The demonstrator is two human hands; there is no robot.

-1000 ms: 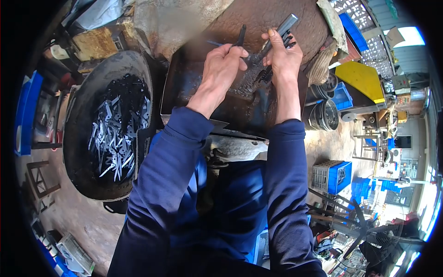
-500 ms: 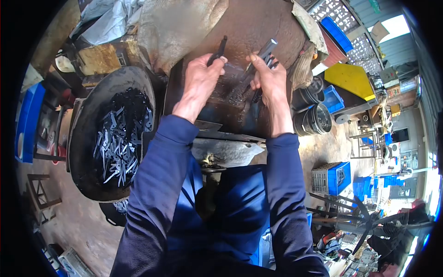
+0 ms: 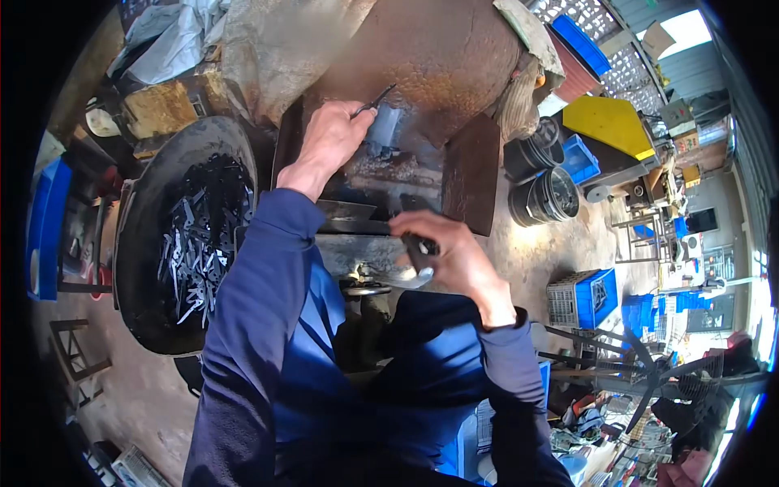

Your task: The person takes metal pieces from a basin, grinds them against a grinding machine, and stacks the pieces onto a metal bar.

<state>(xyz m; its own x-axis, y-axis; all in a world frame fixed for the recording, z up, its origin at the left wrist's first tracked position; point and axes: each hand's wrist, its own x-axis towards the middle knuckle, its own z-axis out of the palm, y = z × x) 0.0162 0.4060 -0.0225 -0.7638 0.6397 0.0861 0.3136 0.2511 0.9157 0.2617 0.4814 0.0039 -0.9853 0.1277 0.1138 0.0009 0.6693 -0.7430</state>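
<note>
My left hand is closed around a thin dark metal piece, whose pointed end sticks out to the upper right over the wet brown machine housing. Lower and to the right, my right hand is curled round a dark object with a pale shiny end; motion blur hides its exact kind. It is over the front edge of the machine, above my knees. Between the housing's side plates lies a wet grey surface.
At left stands a large dark pan holding many flat metal pieces. Black buckets and a yellow panel are at right. Further down are a crate with a blue side and a fan.
My right hand has dropped from the machine surface toward my lap, taking a shiny-ended object along. My left hand has moved slightly down and left, still gripping its thin piece.
</note>
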